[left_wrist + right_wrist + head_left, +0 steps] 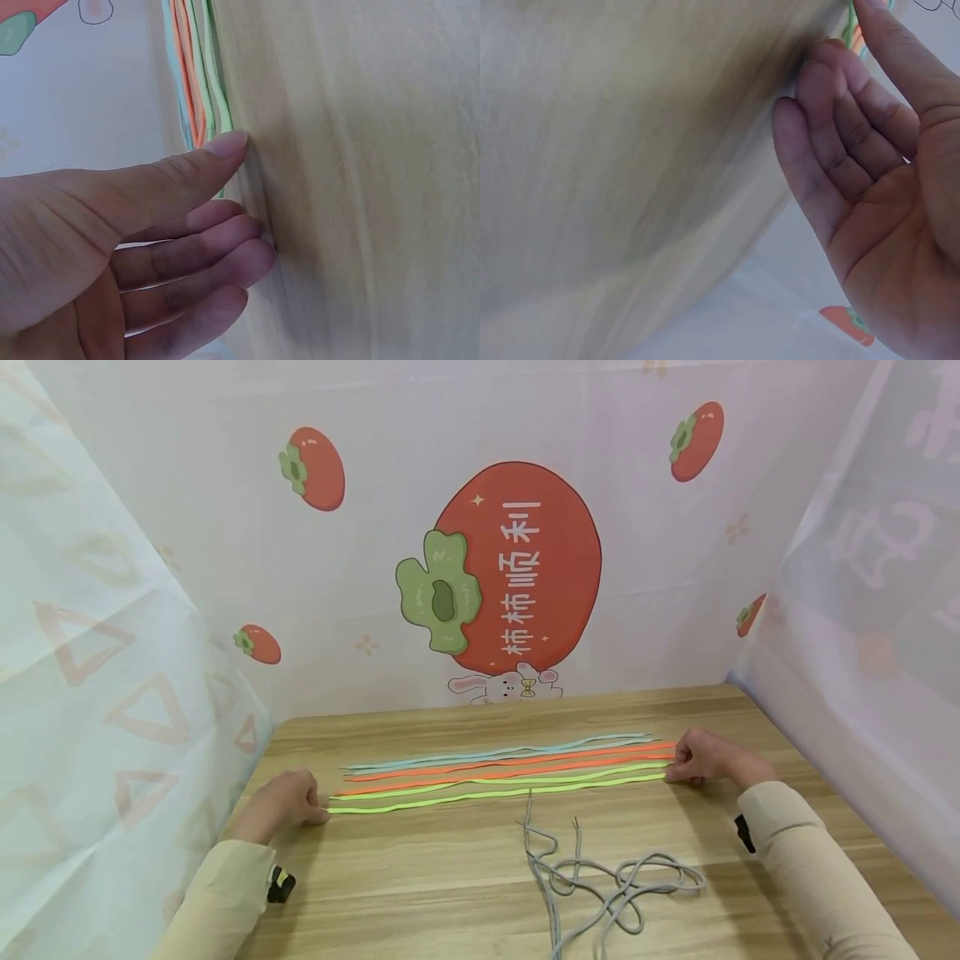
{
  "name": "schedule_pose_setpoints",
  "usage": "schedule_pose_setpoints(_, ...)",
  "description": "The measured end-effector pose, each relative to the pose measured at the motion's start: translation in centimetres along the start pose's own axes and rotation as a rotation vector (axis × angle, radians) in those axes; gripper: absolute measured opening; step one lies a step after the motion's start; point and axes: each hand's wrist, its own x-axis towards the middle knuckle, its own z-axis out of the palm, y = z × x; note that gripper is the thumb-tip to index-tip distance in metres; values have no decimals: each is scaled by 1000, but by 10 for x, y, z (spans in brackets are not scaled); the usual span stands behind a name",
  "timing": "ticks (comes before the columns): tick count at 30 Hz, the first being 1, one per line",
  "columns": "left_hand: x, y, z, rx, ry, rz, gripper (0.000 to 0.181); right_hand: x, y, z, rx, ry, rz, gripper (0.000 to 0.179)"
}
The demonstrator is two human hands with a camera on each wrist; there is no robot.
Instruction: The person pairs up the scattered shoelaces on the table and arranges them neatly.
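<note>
Flat shoelaces in pairs lie side by side across the table: pale blue (450, 757) at the back, orange (480, 771) in the middle, yellow-green (495, 793) in front. My left hand (288, 797) pinches the left end of the front yellow-green shoelace between thumb and fingers. In the left wrist view this lace (217, 82) runs under the thumb tip. My right hand (701, 758) pinches the same lace's right end; in the right wrist view, the thumb mostly hides the green lace (848, 30). The front lace stretches nearly straight between both hands.
A loose tangle of grey cords (551, 893) lies on the wooden table (405, 877), in front of the coloured laces and right of centre. Printed cloth walls (360, 568) stand behind the table and along both sides.
</note>
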Motion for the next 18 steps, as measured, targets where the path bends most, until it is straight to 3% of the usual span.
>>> schedule_pose_setpoints(5,-5,-1,-2,-15,-8,16,40,-5,-5,-4,-31,10,-21,29)
schedule_pose_setpoints(11,-14,3,-3,-31,25,70,51,-11,-17,-7,-76,26,-34,21)
schedule_pose_setpoints(15,-18,11,-6,-30,37,113,47,-13,-25,-9,-107,16,-42,18)
schedule_pose_setpoints(18,-21,21,-11,-20,45,169,32,-13,-34,-10,-135,9,-61,18)
